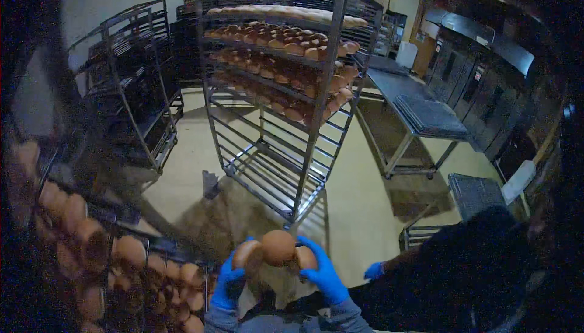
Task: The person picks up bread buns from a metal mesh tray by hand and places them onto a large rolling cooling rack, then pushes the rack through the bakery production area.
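Observation:
In a blue glove, my left hand [227, 284] is closed round a brown bread bun [248, 257]. My right hand [323, 277], gloved the same way, grips another bun [306, 259] turned on its side. Between these two a third round bun [278, 246] is pinched, its smooth brown top showing. All three are held up in front of me above the floor. Close to my left forearm, many more brown buns [130, 251] sit on the levels of a rack at the lower left.
A tall metal rack [313, 126] ahead carries trays of brown buns and a pale top layer [286, 14]. Dark racks [137, 89] stand left. On the right are a metal table [401, 83] with stacked trays [429, 115], and a co-worker in dark clothes [450, 272] with a blue-gloved hand [374, 271].

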Demonstrator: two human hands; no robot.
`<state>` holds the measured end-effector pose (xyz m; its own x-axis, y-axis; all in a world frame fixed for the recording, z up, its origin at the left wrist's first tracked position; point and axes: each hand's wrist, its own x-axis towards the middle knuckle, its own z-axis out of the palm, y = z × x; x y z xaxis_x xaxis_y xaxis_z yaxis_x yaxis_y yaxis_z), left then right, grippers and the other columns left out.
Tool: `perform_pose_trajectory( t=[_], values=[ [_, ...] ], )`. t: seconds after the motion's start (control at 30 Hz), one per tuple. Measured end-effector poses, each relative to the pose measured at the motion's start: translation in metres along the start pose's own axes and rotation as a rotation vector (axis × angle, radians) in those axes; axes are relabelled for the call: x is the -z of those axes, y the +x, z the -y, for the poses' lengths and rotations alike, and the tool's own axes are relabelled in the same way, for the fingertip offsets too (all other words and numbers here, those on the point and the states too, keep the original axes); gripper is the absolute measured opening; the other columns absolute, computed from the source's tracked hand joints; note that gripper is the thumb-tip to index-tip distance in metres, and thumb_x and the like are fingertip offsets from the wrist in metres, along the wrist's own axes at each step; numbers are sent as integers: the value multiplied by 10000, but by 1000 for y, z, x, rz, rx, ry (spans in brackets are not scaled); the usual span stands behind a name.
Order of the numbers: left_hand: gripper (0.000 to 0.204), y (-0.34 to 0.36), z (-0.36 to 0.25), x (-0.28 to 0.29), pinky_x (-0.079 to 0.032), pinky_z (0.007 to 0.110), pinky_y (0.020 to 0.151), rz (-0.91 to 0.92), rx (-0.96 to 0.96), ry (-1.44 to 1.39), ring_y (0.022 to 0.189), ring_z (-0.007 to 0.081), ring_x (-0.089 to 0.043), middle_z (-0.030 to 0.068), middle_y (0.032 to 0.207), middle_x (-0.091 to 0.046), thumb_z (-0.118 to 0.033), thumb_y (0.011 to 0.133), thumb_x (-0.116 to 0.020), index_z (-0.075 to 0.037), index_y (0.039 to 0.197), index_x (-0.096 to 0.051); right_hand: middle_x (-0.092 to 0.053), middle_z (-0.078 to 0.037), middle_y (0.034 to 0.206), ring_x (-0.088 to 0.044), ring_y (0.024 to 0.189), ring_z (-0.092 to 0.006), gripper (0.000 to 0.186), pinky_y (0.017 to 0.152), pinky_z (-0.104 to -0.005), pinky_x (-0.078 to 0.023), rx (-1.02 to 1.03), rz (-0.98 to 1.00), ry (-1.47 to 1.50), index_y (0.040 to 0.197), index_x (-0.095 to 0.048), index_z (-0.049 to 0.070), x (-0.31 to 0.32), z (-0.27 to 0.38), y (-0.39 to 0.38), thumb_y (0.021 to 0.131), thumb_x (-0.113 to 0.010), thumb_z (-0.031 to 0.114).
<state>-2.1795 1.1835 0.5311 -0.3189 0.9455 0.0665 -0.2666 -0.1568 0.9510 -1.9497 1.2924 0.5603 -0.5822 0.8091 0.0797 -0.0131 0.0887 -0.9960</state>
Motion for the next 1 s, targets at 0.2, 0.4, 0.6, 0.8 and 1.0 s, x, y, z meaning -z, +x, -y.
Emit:
perform_pose_trajectory(
  t=[0.2, 0.4, 0.6, 0.8, 1.0],
  values=[
    [797, 147, 36, -36, -362, 391, 1143, 176, 87, 49, 1340, 245, -491, 111, 1440, -528, -464, 846, -686, 5, 1449, -462, -529, -131, 1408, -491, 1315, -254, 830, 1143, -390, -352, 32, -192, 18, 1458, -452, 31, 82, -4, 91, 716, -773, 217],
    [673, 303, 130, -96, -358, 356, 1138, 280, 68, 133, 1340, 231, -489, 107, 1455, -518, -350, 907, -646, -16, 1460, -458, -543, -131, 1368, -505, 1290, -249, 859, 1129, -381, -363, 96, -306, 20, 1468, -430, 16, 201, -29, 174, 714, -768, 251],
    [758, 430, 56, -244, -341, 345, 1147, 350, 215, 125, 1363, 208, -456, 112, 1466, -498, -410, 892, -675, -6, 1482, -423, -554, -135, 1319, -537, 1227, -249, 1039, 1080, -399, -404, 141, -388, 36, 1448, -458, 2, 319, 6, 267, 689, -791, 627],
    [866, 537, 87, -299, -330, 346, 1158, 380, 67, 19, 1379, 202, -434, 91, 1496, -456, -401, 835, -718, -4, 1516, -359, -560, -137, 1312, -539, 1235, -253, 1039, 1084, -401, -406, 158, -449, 3, 1445, -460, -5, 407, 23, 349, 682, -798, 614],
    [701, 640, 97, -345, -357, 347, 1139, 279, 63, -120, 1354, 182, -447, 74, 1485, -462, -282, 949, -654, -19, 1524, -352, -556, -148, 1331, -535, 1254, -265, 1104, 1101, -414, -399, 248, -341, 88, 1457, -436, -16, 494, 12, 460, 643, -830, 618]
  ],
)
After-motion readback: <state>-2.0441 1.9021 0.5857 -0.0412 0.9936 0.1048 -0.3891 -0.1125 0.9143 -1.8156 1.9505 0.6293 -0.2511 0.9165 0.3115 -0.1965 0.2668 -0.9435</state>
